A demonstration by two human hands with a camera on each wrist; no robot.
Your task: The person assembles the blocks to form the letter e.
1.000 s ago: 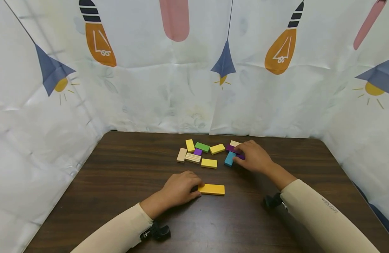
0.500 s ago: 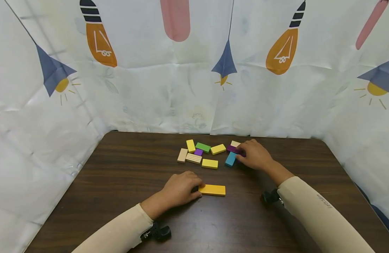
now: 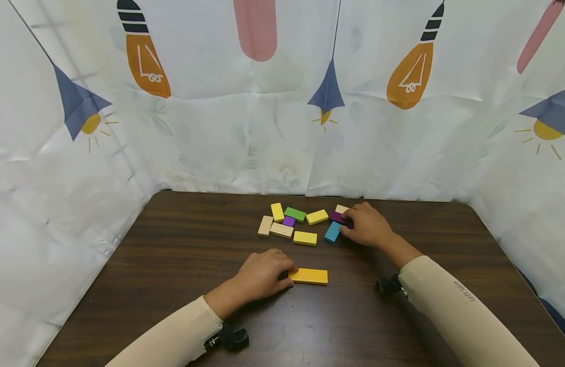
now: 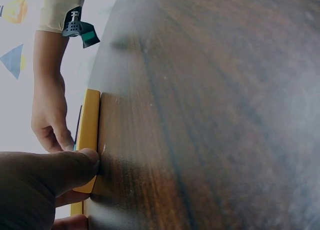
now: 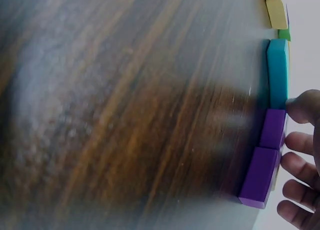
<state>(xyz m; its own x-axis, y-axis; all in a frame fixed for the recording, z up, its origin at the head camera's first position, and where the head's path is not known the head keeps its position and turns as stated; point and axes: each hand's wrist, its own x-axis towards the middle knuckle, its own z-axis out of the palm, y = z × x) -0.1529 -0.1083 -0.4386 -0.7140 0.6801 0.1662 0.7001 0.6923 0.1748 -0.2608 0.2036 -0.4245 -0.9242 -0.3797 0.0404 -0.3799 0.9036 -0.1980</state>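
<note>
In the head view my left hand [image 3: 263, 274] pinches the left end of an orange-yellow wooden block [image 3: 311, 276] lying flat on the table. The left wrist view has the thumb [image 4: 82, 165] across that block's side, with fingertips behind it. Farther right, my right hand [image 3: 366, 224] is over a small group of blocks. Its thumb [image 5: 302, 108] touches the end of a blue block [image 5: 278, 73] in the right wrist view. The other fingers are spread, loosely bent, beside two purple blocks [image 5: 260, 175]. Part of the purple pair is hidden by the hand in the head view.
Left of the blue block lie several loose blocks: yellow [image 3: 305, 238], green [image 3: 294, 214], purple [image 3: 288, 221] and plain wood [image 3: 281, 230]. Another plain block [image 3: 341, 209] sits behind the purple ones. A printed curtain [image 3: 227, 153] hangs behind the dark table [image 3: 181, 244].
The right thumb has shifted slightly left, and the blue block has slid a little left with it. The left hand and the orange-yellow block stay where they were.
</note>
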